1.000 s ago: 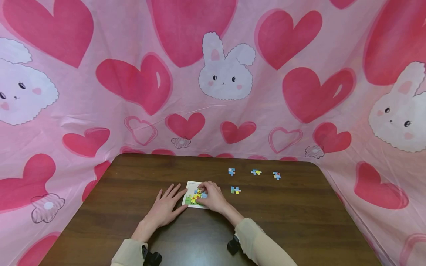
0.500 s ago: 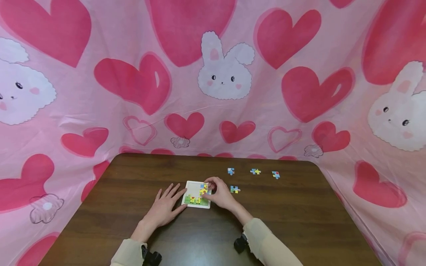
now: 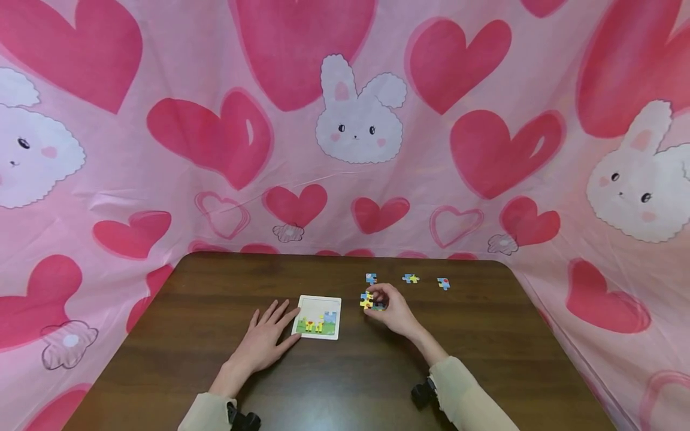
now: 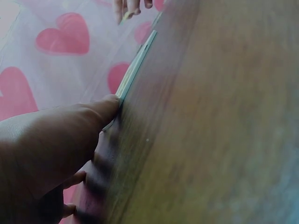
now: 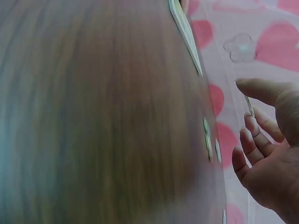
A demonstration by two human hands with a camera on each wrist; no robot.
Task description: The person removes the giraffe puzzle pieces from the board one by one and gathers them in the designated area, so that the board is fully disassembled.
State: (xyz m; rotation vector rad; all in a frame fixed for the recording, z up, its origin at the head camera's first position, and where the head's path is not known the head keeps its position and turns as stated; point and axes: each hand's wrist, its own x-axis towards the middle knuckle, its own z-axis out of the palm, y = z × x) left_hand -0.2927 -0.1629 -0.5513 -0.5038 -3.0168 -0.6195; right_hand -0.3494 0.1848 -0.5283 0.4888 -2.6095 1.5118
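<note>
My right hand (image 3: 396,310) pinches a yellow and blue jigsaw piece (image 3: 366,300) between thumb and fingers, to the right of the puzzle tray (image 3: 320,297). The right wrist view shows this piece edge-on, raised off the table. My left hand (image 3: 264,336) lies flat with fingers spread at the tray's left side; its thumb touches the tray edge (image 4: 134,70). Fitted pieces (image 3: 318,326) fill the tray's lower part and reach up its right side, with green ground and yellow legs. The upper left of the tray shows its bare white base.
Loose jigsaw pieces lie behind and around my right hand: one at the back (image 3: 371,278), a yellow and blue one (image 3: 411,279), one with a red spot (image 3: 443,284). Another (image 3: 379,306) is partly hidden by my fingers. A pink heart-print cloth (image 3: 377,179) hangs behind the brown table (image 3: 323,383).
My right hand lifted the yellow and blue jigsaw piece out of the tray and carried it right, over the loose pieces. The left hand stayed at the tray's left edge.
</note>
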